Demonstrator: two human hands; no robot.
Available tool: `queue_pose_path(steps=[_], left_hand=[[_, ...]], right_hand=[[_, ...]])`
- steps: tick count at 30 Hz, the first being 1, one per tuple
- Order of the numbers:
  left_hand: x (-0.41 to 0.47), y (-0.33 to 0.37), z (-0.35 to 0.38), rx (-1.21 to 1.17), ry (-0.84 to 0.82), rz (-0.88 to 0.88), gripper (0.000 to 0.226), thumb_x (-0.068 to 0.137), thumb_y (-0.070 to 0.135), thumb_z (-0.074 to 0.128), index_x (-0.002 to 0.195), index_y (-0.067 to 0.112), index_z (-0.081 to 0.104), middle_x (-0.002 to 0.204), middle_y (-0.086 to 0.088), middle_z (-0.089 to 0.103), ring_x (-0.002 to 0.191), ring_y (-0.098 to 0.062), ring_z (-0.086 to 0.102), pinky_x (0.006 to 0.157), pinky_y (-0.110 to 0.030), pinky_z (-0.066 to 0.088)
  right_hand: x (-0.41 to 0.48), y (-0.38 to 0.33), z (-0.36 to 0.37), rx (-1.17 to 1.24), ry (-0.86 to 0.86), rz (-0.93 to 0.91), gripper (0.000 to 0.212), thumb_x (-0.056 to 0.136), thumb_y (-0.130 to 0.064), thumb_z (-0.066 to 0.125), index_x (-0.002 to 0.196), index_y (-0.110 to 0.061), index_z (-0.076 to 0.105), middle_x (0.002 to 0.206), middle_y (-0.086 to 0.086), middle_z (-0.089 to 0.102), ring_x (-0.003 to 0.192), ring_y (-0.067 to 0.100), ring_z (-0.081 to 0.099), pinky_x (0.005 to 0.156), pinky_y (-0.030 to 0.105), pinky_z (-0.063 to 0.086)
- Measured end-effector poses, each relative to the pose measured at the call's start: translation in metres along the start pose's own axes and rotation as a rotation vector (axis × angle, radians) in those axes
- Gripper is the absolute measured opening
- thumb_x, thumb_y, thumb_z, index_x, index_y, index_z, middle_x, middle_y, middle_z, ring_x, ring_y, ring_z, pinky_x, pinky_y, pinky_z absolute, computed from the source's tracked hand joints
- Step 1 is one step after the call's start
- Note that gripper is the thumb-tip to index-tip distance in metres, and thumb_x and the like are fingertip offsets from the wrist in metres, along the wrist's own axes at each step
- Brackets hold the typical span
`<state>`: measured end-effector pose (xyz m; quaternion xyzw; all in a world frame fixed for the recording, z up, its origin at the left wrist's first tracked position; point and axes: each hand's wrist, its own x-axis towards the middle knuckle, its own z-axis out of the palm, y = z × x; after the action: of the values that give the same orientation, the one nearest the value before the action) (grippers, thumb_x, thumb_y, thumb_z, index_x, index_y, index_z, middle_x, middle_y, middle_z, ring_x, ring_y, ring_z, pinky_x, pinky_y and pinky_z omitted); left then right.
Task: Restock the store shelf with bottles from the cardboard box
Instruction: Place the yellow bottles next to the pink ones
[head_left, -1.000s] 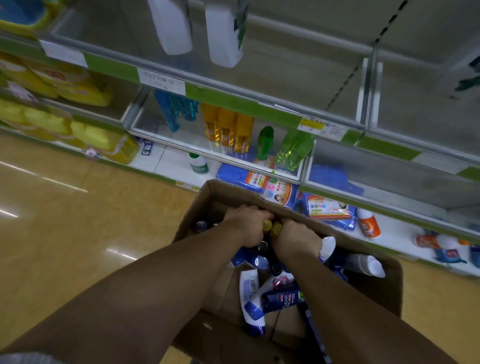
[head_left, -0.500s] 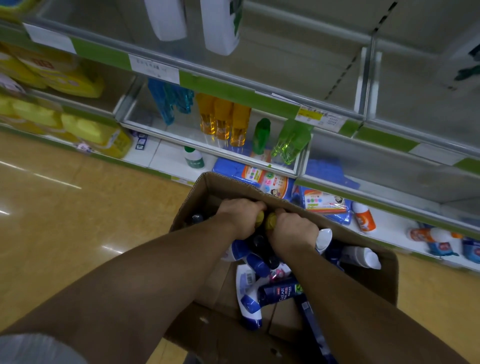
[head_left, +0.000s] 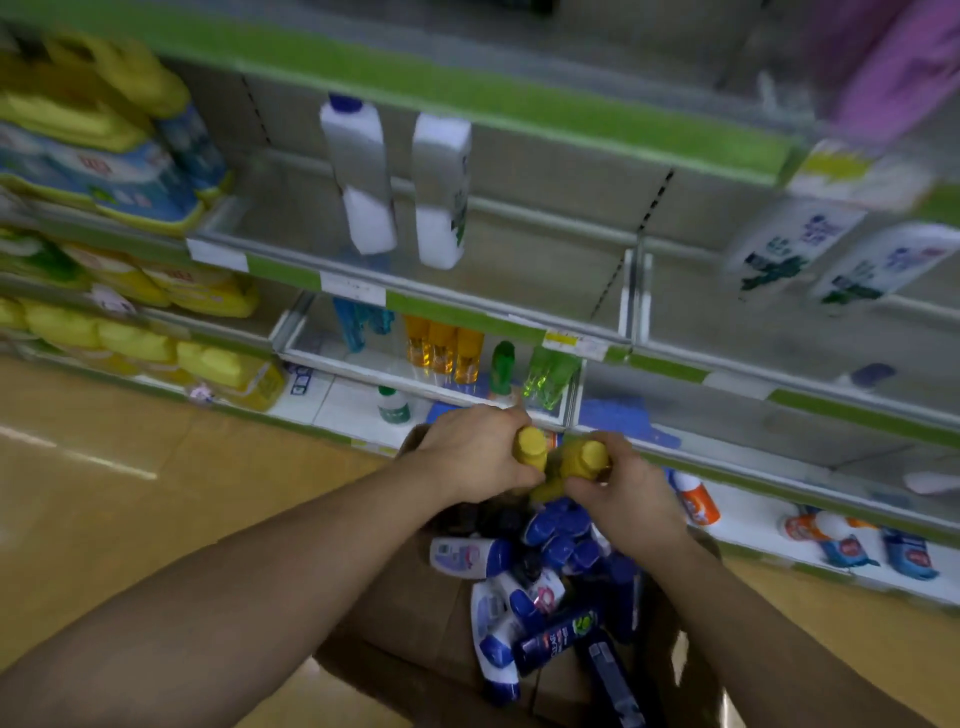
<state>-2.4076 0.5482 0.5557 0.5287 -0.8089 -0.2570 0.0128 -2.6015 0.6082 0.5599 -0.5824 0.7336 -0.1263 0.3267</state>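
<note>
My left hand (head_left: 475, 457) is closed around a yellow-capped bottle (head_left: 530, 448), held above the cardboard box (head_left: 415, 613). Beside it, my right hand (head_left: 631, 496) grips a second yellow-capped bottle (head_left: 584, 460). The two caps nearly touch; the bottle bodies are mostly hidden by my fingers. Below, the open box holds several blue and white bottles (head_left: 550, 587) lying in a heap. The store shelf (head_left: 467, 306) rises just behind the box, with three orange bottles (head_left: 442, 347) on its lower level.
Two white bottles (head_left: 400, 182) stand on the mostly bare middle shelf. Green bottles (head_left: 524, 369) sit right of the orange ones. Yellow packs (head_left: 130, 332) fill the left shelves. Pouches and an orange bottle (head_left: 696, 501) lie on the bottom shelf. Tan floor (head_left: 130, 493) spreads to the left.
Both hands have risen out of the box, each with a yellow-capped bottle. The view has tilted upward, showing higher shelves.
</note>
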Motion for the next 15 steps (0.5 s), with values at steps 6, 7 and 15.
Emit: queue_pose_path(steps=[6, 7, 15], left_hand=[[-0.020, 0.086, -0.106, -0.109, 0.227, 0.053, 0.048, 0.064, 0.077, 0.064, 0.088, 0.036, 0.062, 0.088, 0.011, 0.067, 0.089, -0.017, 0.064, 0.067, -0.031, 0.050], [-0.022, 0.105, -0.124, -0.135, 0.268, 0.070, 0.046, 0.065, 0.076, 0.064, 0.085, 0.035, 0.060, 0.081, 0.011, 0.064, 0.084, -0.017, 0.063, 0.063, -0.031, 0.047], [-0.022, 0.250, -0.225, -0.240, 0.527, 0.245, 0.047, 0.068, 0.078, 0.060, 0.072, 0.031, 0.056, 0.067, 0.008, 0.057, 0.073, -0.019, 0.060, 0.059, -0.032, 0.042]], right_hand=[[-0.043, -0.040, -0.123, 0.435, 0.099, -0.150, 0.027, 0.082, 0.002, 0.070, 0.094, -0.022, 0.070, 0.080, -0.008, 0.076, 0.078, 0.003, 0.071, 0.072, 0.018, 0.053], [-0.050, -0.048, -0.147, 0.456, 0.120, -0.191, 0.028, 0.082, 0.004, 0.069, 0.095, -0.020, 0.071, 0.082, -0.008, 0.077, 0.079, 0.006, 0.071, 0.073, 0.022, 0.054], [-0.085, -0.078, -0.312, 0.515, 0.402, -0.412, 0.019, 0.074, -0.024, 0.072, 0.089, -0.013, 0.070, 0.076, 0.006, 0.071, 0.070, 0.017, 0.061, 0.072, 0.050, 0.056]])
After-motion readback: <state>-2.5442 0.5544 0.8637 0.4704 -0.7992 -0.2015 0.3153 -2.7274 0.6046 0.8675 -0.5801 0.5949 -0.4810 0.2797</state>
